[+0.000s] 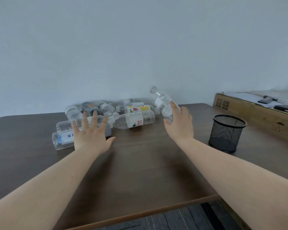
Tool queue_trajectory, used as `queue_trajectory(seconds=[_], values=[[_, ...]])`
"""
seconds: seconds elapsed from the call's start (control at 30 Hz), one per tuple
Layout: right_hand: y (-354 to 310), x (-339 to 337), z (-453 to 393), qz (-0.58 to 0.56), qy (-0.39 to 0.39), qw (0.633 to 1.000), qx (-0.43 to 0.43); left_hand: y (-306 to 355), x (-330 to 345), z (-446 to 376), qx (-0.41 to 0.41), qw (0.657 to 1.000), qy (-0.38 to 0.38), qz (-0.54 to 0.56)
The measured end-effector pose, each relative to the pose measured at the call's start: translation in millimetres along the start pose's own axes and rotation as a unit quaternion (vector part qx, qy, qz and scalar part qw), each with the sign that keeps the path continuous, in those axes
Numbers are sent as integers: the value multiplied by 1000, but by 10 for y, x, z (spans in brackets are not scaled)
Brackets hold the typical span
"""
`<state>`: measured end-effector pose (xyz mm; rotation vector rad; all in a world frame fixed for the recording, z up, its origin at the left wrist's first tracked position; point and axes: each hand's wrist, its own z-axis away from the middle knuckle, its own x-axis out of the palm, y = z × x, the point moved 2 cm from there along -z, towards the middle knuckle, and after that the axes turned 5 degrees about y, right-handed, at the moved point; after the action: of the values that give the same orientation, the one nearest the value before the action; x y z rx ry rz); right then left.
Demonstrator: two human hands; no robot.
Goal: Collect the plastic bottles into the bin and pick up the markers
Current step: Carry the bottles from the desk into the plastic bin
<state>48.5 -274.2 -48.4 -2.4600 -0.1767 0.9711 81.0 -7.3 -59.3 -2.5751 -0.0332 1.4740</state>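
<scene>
Right hand [179, 123] wrapped round one clear bottle [164, 104], lifted cap-up off the table [140, 163], presumably bound for a bin not in view. Left hand [90, 133] spread flat, fingers straight, empty, reaching over the heap of bottles [116, 116] lying far left. Roughly eight there, hard to count through blur. One mesh cup [227, 132] near right; no markers visible.

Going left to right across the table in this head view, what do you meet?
Blue-labelled bottle → left hand → red-and-green-labelled bottle → right hand gripping a raised bottle → black mesh cup → cardboard box.
</scene>
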Motion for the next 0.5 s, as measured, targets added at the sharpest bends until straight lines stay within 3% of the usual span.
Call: queue_trajectory(seconds=[0.27, 0.5], values=[[-453, -6, 61, -19, 4, 999, -33, -454, 174, 3, -38, 998, -33, -37], [-668, -17, 102, -21, 11, 999, -46, -410, 69, 40, 2, 1000, 0, -13]])
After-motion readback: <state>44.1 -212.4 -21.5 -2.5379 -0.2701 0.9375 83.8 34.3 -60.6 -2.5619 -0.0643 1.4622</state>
